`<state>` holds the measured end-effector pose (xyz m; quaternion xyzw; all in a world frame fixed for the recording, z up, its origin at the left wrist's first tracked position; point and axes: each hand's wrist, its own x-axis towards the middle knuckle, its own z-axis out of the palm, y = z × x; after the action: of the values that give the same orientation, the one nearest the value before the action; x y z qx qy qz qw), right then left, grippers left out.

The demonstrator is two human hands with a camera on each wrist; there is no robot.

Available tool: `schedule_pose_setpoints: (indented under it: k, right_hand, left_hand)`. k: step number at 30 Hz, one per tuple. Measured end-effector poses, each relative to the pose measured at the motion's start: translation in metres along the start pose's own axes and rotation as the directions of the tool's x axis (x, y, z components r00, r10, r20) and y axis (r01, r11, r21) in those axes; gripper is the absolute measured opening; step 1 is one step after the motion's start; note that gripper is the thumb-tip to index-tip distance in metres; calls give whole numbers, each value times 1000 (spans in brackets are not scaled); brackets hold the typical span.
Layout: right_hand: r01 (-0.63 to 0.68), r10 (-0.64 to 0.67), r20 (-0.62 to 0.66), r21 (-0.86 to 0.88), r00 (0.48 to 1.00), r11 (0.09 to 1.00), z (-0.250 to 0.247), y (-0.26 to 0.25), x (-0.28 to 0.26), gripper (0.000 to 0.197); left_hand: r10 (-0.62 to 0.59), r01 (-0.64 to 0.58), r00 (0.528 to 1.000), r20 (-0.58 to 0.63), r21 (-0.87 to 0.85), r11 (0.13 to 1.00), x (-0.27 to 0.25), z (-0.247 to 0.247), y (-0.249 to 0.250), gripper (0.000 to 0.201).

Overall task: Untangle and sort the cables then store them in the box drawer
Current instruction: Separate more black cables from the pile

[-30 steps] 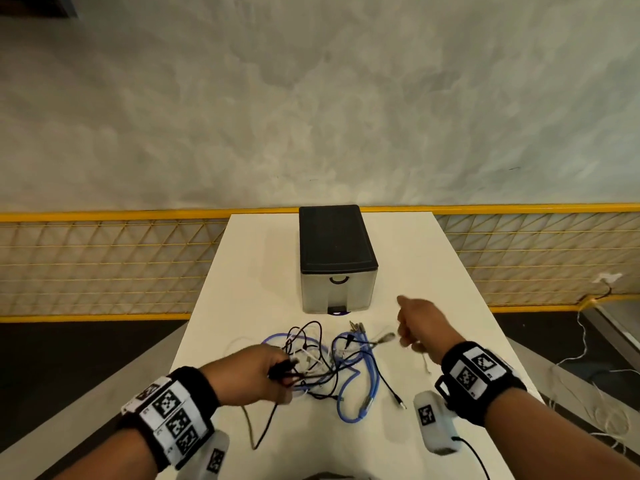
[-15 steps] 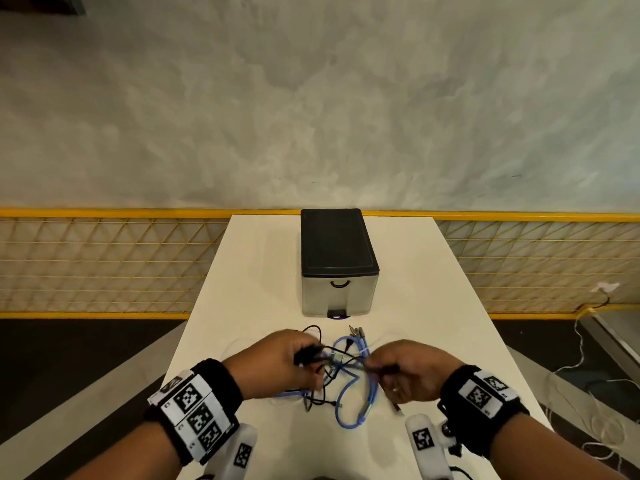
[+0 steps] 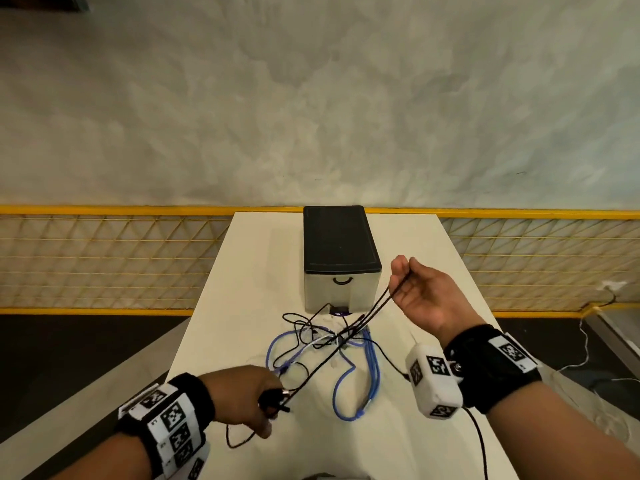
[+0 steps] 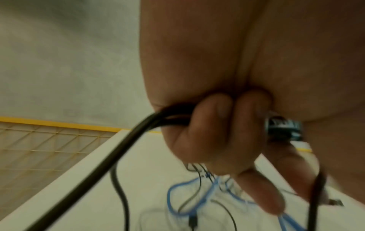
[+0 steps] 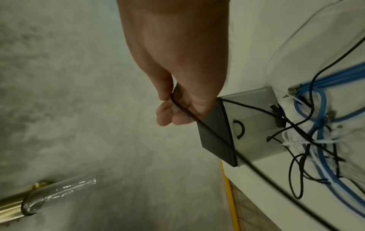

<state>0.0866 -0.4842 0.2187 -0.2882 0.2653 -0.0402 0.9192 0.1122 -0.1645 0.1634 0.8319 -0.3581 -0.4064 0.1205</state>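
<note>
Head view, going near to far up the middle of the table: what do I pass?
left hand gripping a black plug end → blue cable in the tangled pile → box drawer, drawer closed → yellow rail → grey wall.

Thin black cable [image 3: 341, 344] stretched taut in a doubled strand, slanting up from near edge toward the right. Beneath it, a tangle of blue [image 3: 373, 367], white [image 3: 320, 341] and more black cables on the tabletop [image 3: 242, 271]. Behind, box drawer [image 3: 341, 268]: black top, translucent grey front, curved handle, closed.
</note>
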Motion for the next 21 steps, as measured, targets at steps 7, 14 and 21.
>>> schedule_pose_setpoints:
  k: [7,14,21]
  right_hand:
    - [-70,98,153,-180,983,981,-3,23,-3,17]
    - [-139,218,289,-272,932,952,16,52,-15,20]
    - [-133,168,172,-197,971,971,-1,37,-5,18]
  left_hand:
    - [-68,-345,667,-742,-389,854,11,-64,58,24]
    - [57,-463,718,-694,-414,784,63,-43,109,22]
    - [129,-289,903,-409,-359,887,40,-28,64,24]
